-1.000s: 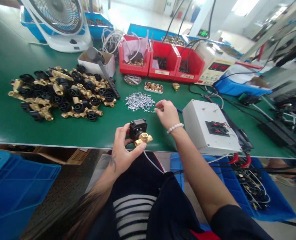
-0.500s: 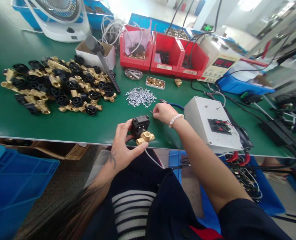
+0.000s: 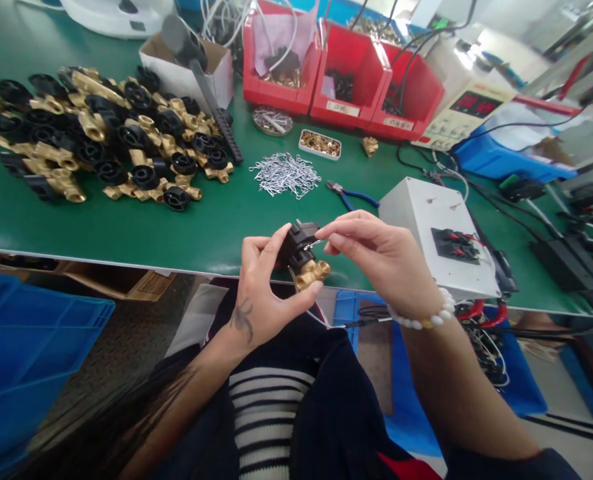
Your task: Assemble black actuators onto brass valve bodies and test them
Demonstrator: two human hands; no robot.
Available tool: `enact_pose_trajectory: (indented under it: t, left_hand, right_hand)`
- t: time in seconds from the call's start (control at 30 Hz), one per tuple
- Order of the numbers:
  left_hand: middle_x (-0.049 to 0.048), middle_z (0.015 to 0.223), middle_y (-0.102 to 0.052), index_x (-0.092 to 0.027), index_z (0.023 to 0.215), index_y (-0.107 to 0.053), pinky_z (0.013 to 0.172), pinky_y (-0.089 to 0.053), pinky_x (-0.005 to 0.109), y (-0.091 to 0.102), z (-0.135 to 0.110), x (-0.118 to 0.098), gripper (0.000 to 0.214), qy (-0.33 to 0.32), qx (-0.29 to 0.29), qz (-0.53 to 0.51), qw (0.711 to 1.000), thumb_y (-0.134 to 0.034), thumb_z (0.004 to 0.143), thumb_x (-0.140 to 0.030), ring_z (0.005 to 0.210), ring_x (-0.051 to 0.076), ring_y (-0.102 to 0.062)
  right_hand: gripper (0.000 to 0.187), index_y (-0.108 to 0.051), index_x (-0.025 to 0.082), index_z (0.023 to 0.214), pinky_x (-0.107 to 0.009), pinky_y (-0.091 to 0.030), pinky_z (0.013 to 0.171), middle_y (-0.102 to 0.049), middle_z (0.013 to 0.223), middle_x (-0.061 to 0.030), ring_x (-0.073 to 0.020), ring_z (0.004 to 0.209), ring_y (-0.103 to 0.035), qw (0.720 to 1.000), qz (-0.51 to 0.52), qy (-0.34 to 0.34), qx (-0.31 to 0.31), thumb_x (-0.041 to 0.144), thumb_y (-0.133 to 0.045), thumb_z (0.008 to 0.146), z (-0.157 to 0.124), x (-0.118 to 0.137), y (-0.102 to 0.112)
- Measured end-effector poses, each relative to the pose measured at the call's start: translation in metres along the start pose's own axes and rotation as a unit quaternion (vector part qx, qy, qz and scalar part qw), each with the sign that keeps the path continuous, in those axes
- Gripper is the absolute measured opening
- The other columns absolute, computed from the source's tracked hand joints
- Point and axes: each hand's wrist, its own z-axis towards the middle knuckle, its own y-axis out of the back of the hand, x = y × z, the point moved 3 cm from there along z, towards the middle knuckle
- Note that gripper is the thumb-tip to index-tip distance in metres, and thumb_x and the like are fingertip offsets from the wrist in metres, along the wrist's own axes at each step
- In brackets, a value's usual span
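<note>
Pliers (image 3: pixel 337 189) near apparently metal clips (image 3: pixel 285 175)

The valve (image 3: pixel 302 256) is tilting, black housing (image 3: pixel 297 241) above brass body (image 3: pixel 313 274). A thin silver clip (image 3: pixel 315 243) is pointing at the valve's right side, contact unclear.

Left hand (image 3: pixel 263 290) grips valve (image 3: pixel 302 256); right hand (image 3: pixel 383 257) pinches clip (image 3: pixel 315 244), probably.

Near left of the silver clip pile (image 3: pixel 286 175), open green tabletop (image 3: pixel 216 228) gives a hand room; a valve heap (image 3: pixel 111 143) and black mallet (image 3: pixel 219 120) block its left, red bins (image 3: pixel 276 93) its back, pliers (image 3: pixel 339 191) and grey box (image 3: pixel 415 220) its right, both hands (left (image 3: pixel 269 293), right (image 3: pixel 389 257)) its near right
</note>
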Motion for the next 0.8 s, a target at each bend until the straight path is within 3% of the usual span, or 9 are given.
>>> enact_pose_trajectory:
  t: [0.17,0.33,0.8]
  left_hand:
    - [0.0091,0.111,-0.044,-0.013,0.142,-0.045,0.091,-0.056,0.036,-0.002,0.002,-0.005,0.078,-0.036,0.006,0.053,0.998,-0.075,0.076,-0.042,0.106,0.02,-0.05]
    - [0.0094,0.112,-0.045,-0.015,0.143,-0.044,0.09,-0.056,0.037,-0.002,0.003,-0.005,0.077,-0.051,0.017,0.071,0.996,-0.074,0.077,-0.042,0.107,0.021,-0.05]
    - [0.0096,0.113,-0.046,-0.014,0.142,-0.044,0.095,-0.054,0.035,-0.002,0.004,-0.006,0.075,-0.058,0.032,0.068,0.996,-0.074,0.079,-0.04,0.108,0.02,-0.05]
  right_hand:
    - [0.011,-0.069,0.02,0.096,-0.031,-0.052,0.078,-0.067,0.09,-0.0023,-0.0163,0.08,-0.064,0.996,-0.091,0.018,-0.019,0.018,-0.058,0.093,-0.008,0.003,0.002]
    - [0.011,-0.066,0.017,0.089,-0.028,-0.05,0.076,-0.066,0.089,-0.0034,-0.0163,0.083,-0.062,0.976,-0.195,0.099,-0.012,0.012,-0.057,0.091,-0.006,0.012,-0.001]
    - [0.014,-0.065,0.015,0.09,-0.022,-0.049,0.073,-0.064,0.092,-0.0041,-0.0124,0.082,-0.061,0.944,-0.275,0.184,0.003,0.009,-0.053,0.095,-0.005,0.017,-0.007]
